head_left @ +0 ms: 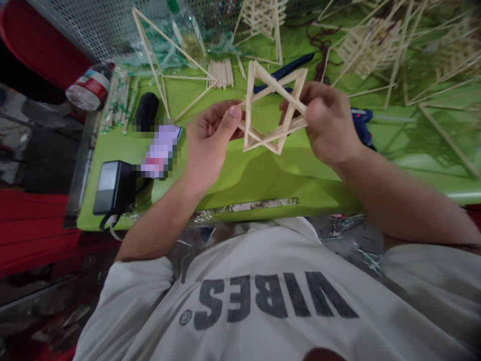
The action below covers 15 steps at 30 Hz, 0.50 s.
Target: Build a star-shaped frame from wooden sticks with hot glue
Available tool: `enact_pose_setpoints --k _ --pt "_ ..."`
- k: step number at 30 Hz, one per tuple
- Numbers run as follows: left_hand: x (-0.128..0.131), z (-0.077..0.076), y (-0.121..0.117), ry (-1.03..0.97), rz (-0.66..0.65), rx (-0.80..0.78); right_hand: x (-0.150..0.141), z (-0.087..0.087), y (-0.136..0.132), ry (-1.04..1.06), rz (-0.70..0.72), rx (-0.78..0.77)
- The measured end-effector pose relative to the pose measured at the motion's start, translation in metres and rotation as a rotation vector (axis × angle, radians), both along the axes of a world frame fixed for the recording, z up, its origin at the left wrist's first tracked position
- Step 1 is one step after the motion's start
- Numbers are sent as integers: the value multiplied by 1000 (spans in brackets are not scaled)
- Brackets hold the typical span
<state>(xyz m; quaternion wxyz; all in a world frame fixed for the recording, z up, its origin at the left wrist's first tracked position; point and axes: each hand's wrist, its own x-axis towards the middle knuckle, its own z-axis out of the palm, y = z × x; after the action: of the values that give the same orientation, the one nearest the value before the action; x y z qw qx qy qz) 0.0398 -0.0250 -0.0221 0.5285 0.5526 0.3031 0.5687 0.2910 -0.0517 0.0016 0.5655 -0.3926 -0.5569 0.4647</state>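
Note:
A six-pointed star made of pale wooden sticks [286,120] is held up above the green table. My left hand [210,140] pinches its left point between thumb and fingers. On the opposite side, my right hand [330,120] grips the right point, its thumb toward me and some fingertips hidden behind the sticks. Behind the star lie blue-handled pliers [295,65], partly covered by it. A blue glue gun [361,125] rests just beyond my right wrist. Close to the star's upper left is a row of short cut sticks [221,73].
Stick frames [370,47] fill the table's back right. A clear bottle [188,32] stands at the back. At left are a phone [161,150], a black cylinder [146,111], a black box [112,188], a red-labelled bottle [90,87] and wrapped sticks [119,103]. A flat strip [248,205] lies along the front edge.

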Motion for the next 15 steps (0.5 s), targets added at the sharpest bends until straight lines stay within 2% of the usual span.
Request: enact_pose_setpoints --k 3,6,8,11,15 --pt "2 2 -1 18 0 -26 2 9 2 55 53 -80" --pt "2 3 -3 58 -29 -74 2 4 7 50 9 -132" --pt "2 4 -6 85 -69 -100 0 -4 8 28 11 -110" --pt "4 4 -10 117 -112 -125 -3 -12 4 0 108 -72" --pt "7 3 -13 119 -173 -135 -6 -13 -3 -12 210 -31"
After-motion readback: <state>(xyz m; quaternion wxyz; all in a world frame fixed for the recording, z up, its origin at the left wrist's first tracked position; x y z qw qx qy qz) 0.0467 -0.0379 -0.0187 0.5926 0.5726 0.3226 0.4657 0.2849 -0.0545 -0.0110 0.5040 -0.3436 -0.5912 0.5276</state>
